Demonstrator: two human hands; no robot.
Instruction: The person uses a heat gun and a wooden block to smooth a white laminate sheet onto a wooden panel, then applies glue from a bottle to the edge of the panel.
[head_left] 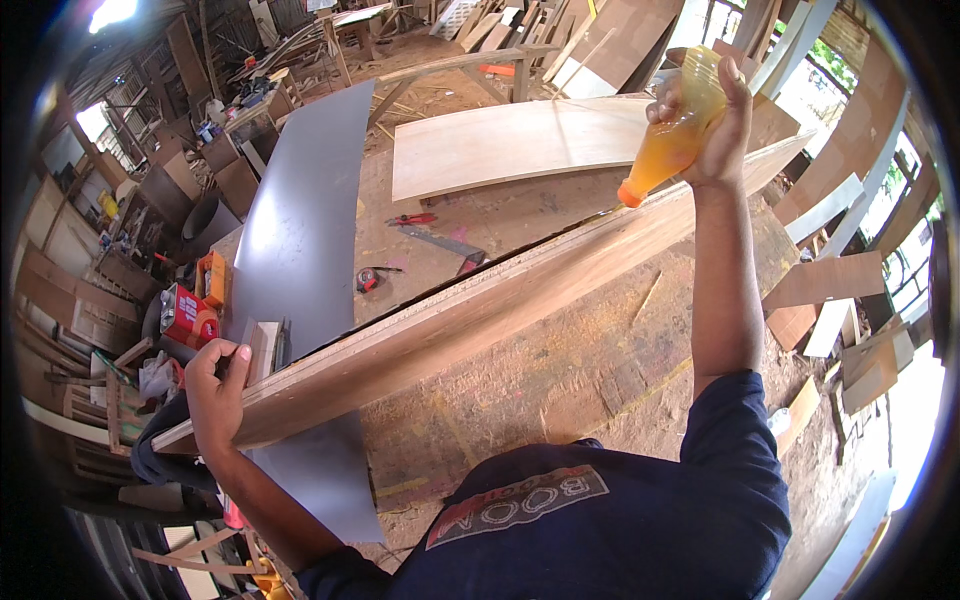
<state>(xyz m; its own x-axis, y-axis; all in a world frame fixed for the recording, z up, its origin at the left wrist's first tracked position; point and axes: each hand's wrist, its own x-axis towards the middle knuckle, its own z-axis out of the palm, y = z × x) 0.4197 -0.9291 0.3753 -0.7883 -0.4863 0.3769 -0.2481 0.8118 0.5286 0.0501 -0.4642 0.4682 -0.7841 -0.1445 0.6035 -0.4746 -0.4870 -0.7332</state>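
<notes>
My right hand (728, 125) is closed around a clear plastic bottle (668, 150) of yellow-orange liquid. The bottle is tilted, its orange cap pointing down and left, just over the top edge of a long wooden panel (480, 325). That panel stands on its edge and runs diagonally across the workbench. Near its left end, my left hand (217, 392) is bent over the panel's edge, fingers curled. A fingertip touches a small piece of wood (262, 352) beside the panel; part of the grip is hidden.
On the workbench (520, 400) lie a tape measure (368, 279), red-handled pliers (412, 219) and a try square (445, 245). Behind the panel are a grey sheet (310, 190) and a pale wood board (510, 145). A red can (188, 315) stands at left; offcuts (825, 280) lean at right.
</notes>
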